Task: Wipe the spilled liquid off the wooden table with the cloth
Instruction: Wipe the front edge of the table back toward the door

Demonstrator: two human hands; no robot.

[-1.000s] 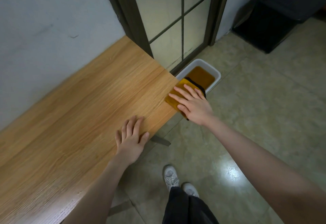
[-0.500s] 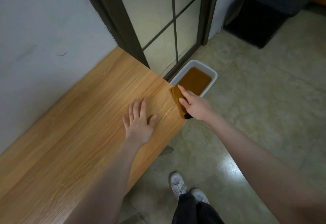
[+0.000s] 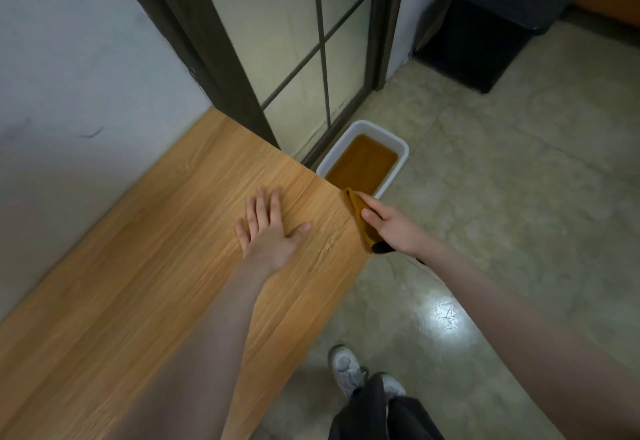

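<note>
Tiled floor w/ a greenish sheen runs under the end of the wooden table, which sits against a pale wall next to a dark-framed glass door. Right hand is closed on a mustard-yellow cloth, thumb on top, fingers wrapped round the bunched fabric; cloth is pressed against the table's end edge, hanging just over it. A dark bit of the cloth pokes out below the grip, near the wrist. Just beyond the grip, on the floor, sits a white plastic tub w/ brown liquid inside; cloth's far tip overlaps the tub's near rim in view, can't tell if touching. Left hand lies flat on the tabletop beside the grip, fingers spread, holding nothing. Tabletop around it looks dry; no puddle visible. Below the grip, toward the person: white sneakers and dark trousers on the tiles.
</note>
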